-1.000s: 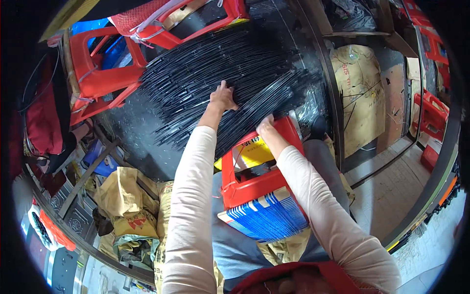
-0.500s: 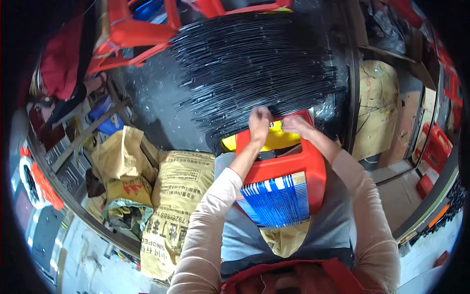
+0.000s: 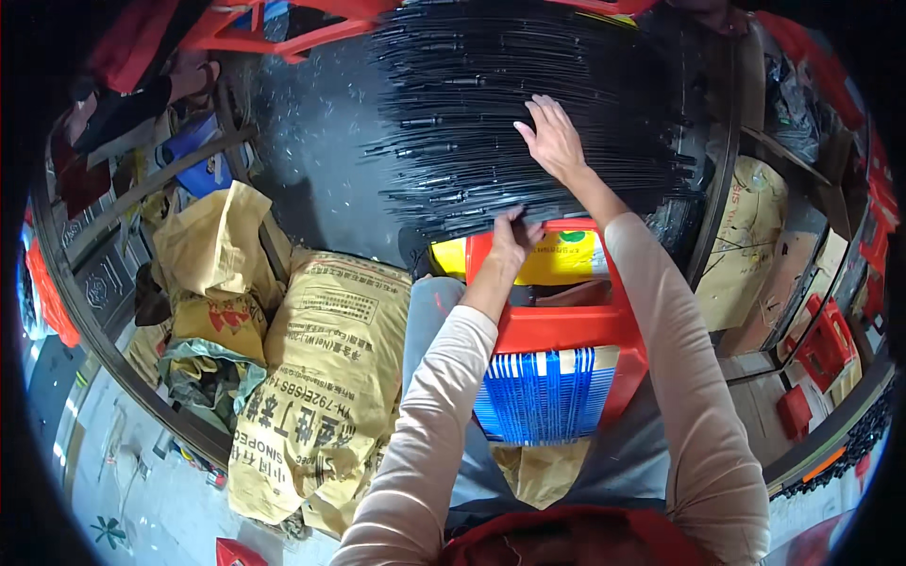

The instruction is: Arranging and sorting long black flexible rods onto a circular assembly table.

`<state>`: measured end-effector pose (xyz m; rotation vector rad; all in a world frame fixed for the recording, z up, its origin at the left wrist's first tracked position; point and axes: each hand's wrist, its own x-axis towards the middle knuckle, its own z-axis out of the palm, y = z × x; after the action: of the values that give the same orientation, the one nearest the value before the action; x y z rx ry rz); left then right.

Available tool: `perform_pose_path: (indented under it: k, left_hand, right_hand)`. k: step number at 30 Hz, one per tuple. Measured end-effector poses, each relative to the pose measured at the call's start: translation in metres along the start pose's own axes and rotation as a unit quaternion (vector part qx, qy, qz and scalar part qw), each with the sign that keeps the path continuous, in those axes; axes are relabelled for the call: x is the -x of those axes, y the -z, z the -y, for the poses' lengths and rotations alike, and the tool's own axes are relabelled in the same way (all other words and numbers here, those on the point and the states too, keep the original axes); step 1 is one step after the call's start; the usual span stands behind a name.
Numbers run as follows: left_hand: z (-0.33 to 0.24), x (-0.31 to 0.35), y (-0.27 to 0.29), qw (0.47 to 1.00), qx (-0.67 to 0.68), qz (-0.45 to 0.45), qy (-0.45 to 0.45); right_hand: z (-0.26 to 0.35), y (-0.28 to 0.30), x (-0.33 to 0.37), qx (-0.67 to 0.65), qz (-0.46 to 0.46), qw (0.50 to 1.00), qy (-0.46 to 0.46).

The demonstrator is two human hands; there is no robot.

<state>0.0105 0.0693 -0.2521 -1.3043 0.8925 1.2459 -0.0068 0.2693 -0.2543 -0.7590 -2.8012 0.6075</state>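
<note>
"Black thin sticks (image 3: 453,151) lie in a wide, loose layer, is it correct?"

"Yes, they lie on a dark surface (image 3: 316,160), mostly side by side, beneath the right fingers and spreading to both sides of them. Some stick ends are near the left fingers also."

"How does the right hand (image 3: 557,149) look?"

"Its fingers are stretched out and the thumb stands apart. It is open, with its back turned up, above the sticks. Whether it touches them, I cannot tell."

"And the left hand (image 3: 514,241)?"

"It is nearer to the body than the right one, by the near edge of the layer. Its fingers seem somewhat bent, but they are blurred, so I cannot tell if they grip something."

"What is close to these left fingers?"

"Just to their right is a yellow sheet (image 3: 571,269), seen inside the frame of a red plastic stool (image 3: 562,328). Closer to the body than the fingers, blue strips (image 3: 543,401) cover one side of this stool."

"And farther away?"

"Well to the left of the fingers are a large sack (image 3: 321,396) and a brown paper bag (image 3: 219,236). Another sack (image 3: 741,245) lies to the right of both hands."
</note>
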Motion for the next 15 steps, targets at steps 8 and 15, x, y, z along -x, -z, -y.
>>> perform_pose_path:
  k: [8,15]
  left_hand:
    - [0.0,-0.019,0.002,0.986,-0.087,-0.106,-0.096]
    - [0.007,-0.034,0.004,0.969,0.049,-0.175,-0.166]
  right_hand:
    - [0.017,-0.003,-0.024,0.024,0.201,0.976,-0.081]
    - [0.018,-0.022,-0.003,-0.012,0.037,0.999,-0.008]
